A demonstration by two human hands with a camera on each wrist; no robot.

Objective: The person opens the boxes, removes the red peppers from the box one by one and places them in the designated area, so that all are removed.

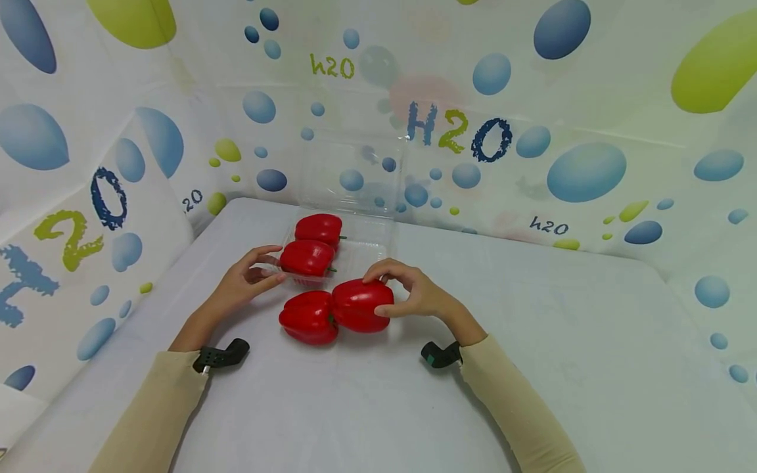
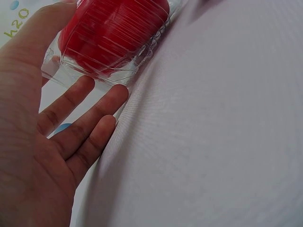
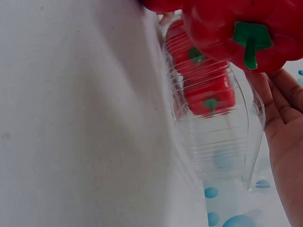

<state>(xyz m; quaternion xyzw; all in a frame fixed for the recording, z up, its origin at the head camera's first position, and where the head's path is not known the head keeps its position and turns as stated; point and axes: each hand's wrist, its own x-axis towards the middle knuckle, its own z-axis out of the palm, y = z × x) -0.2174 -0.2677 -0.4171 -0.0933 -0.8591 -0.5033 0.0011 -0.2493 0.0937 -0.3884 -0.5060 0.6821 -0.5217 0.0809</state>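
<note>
My right hand [image 1: 418, 289] grips a shiny red bell pepper [image 1: 356, 306] by its right side, thumb in front and fingers over the top. Its green stem [image 3: 251, 45] shows in the right wrist view. Left of it, a second bell pepper [image 1: 306, 318] lies on the table and overlaps it in the head view. Two more bell peppers sit one behind the other in the left part of a clear plastic clamshell box [image 1: 365, 253]. With loosely spread fingers, my left hand [image 1: 239, 281] is at the left wall of the box, fingertips [image 2: 122, 91] right beside the ribbed plastic.
The box's clear lid [image 1: 355, 172] stands raised at the back, near the printed sheet [image 1: 508, 197] behind the table. A white cloth [image 1: 532, 328] covers the tabletop. Dark wrist devices [image 1: 223, 355] sit on both forearms.
</note>
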